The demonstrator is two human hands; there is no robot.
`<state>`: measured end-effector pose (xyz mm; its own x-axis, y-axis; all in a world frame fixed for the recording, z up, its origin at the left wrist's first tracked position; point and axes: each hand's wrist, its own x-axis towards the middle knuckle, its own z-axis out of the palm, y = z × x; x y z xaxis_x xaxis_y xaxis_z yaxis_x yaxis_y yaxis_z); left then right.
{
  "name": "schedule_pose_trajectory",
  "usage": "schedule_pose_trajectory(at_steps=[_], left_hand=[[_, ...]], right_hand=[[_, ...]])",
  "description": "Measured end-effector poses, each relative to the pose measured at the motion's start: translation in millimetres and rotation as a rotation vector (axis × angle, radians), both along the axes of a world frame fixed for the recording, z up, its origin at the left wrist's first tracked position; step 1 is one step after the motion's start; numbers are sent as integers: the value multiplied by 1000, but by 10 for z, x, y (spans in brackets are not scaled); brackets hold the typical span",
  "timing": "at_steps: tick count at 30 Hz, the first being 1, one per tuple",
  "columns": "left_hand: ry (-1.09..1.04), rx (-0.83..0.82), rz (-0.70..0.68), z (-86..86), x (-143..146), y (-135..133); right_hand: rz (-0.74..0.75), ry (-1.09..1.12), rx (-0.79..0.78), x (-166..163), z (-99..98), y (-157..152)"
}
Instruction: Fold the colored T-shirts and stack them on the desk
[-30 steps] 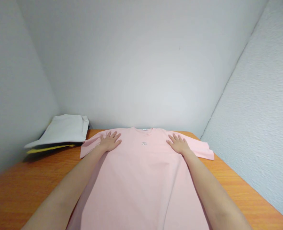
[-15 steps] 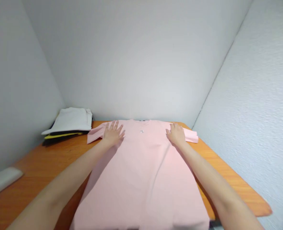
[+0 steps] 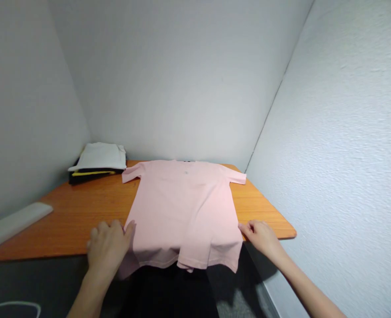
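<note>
A pink T-shirt lies spread on the wooden table, neckline toward the back wall, with its hem hanging over the front edge. Creases run down its lower right half. My left hand is at the shirt's lower left side, fingers curled and thumb on the fabric edge. On the opposite side, my right hand pinches the lower right edge between thumb and fingers. Both short sleeves stretch outward.
Folded clothes, white on top of black and yellow, are stacked at the back left. A long white object rests on the table at far left. Walls close in the back and right. A pale cable shows at lower left.
Both hands have left the shirt's shoulder area, where they lay flat, and come back to its lower sides. The view has moved back, so the hem and table's front edge now show.
</note>
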<state>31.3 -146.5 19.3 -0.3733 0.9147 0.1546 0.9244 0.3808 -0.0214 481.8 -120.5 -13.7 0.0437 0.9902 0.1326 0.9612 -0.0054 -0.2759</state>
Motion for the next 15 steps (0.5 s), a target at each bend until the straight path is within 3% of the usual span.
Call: schedule_pose_trajectory(at_steps=[4, 7, 12, 15], left_hand=[[54, 34, -93, -28, 143, 17], [-96, 54, -136, -15, 136, 76], [-383, 66, -122, 86, 23, 43], [-419, 86, -114, 83, -72, -8]], right_hand=[[24, 28, 82, -303, 28, -58], [26, 162, 100, -326, 53, -21], [-43, 486, 242, 44, 80, 12], [-146, 512, 313, 291, 35, -41]])
